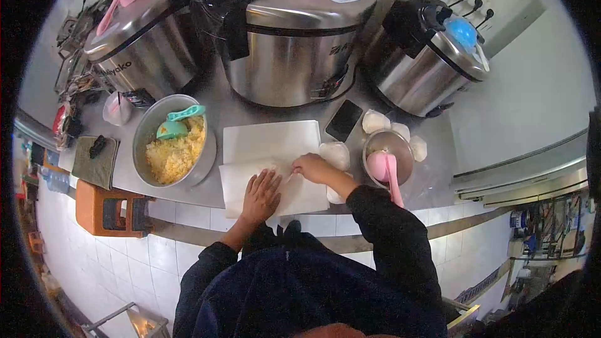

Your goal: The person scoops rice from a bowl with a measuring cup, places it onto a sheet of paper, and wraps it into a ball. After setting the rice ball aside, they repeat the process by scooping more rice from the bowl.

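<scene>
White paper sheet (275, 150) lies on the steel table (432, 175); left hand (261, 195) presses it flat, open, while right hand (311, 167) pinches its edge. Best kept taut, creasing evenly.

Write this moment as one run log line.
left hand: flat on paper sheet | right hand: pinching sheet edge | rice bowl: left

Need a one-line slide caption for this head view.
Both bare hands, left hand and right hand, press flat on white paper sheets beside a metal bowl of yellow rice.
</scene>
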Demonstrator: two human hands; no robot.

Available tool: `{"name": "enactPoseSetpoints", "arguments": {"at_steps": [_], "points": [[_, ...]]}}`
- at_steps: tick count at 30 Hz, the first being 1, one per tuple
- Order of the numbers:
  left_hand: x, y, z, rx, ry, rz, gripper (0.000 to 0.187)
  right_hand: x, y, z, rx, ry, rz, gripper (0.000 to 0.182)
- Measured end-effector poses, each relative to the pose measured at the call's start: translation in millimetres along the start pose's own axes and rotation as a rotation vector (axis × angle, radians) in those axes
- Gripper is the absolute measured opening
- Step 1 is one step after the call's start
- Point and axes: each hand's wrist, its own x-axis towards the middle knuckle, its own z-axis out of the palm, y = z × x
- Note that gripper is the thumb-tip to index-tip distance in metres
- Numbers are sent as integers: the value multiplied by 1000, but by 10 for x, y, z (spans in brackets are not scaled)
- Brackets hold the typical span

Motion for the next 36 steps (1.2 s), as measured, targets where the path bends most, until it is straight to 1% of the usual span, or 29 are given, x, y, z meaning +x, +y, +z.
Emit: {"name": "enactPoseSetpoints", "arguments": {"at_steps": [1, 4, 7, 10, 12, 13, 14, 16, 19, 22, 25, 28, 31, 34, 36], "points": [[-1, -1, -6, -2, -9, -3, 47, 64, 5, -20, -15, -23, -22, 14], [17, -8, -31, -30, 5, 9, 46, 144, -152, -135, 42, -17, 83, 11], [26, -29, -96, -63, -14, 23, 45, 226, -129, -50, -66, -1, 89, 10], [59, -237, -71, -366, -16, -70, 44, 253, -66, -17, -161, -50, 0, 13], [158, -339, -208, -256, -15, -324, 43, 297, -57, 21, -167, -95, 48, 13], [232, -474, -258, -99, 100, -227, 45, 324, -63, 29, -171, -116, 71, 13], [257, -589, -328, 32, 55, -201, 43, 323, -74, 49, -193, -62, 84, 14], [248, -797, -313, -151, -109, -273, 36, 283, -84, 93, -235, 44, 110, 18], [226, -906, -337, -269, -295, -376, 28, 290, -40, 81, -257, -18, 97, 24], [233, -847, -384, -365, -360, -613, 25, 295, -25, 67, -240, -37, 74, 27], [153, -953, -210, -186, 23, -259, 25, 268, -41, 50, -228, -16, 61, 25], [311, -1006, -221, -508, -101, -528, 28, 300, 3, 91, -176, -26, 87, 24], [357, -1107, -220, -432, -276, -374, 26, 312, 15, 92, -230, -48, 80, 23], [419, -1009, -355, -209, -401, -298, 20, 309, 36, 106, -215, -22, 69, 24], [402, -888, -396, -277, -335, -365, 14, 313, 55, 122, -240, -12, 52, 25]]}}
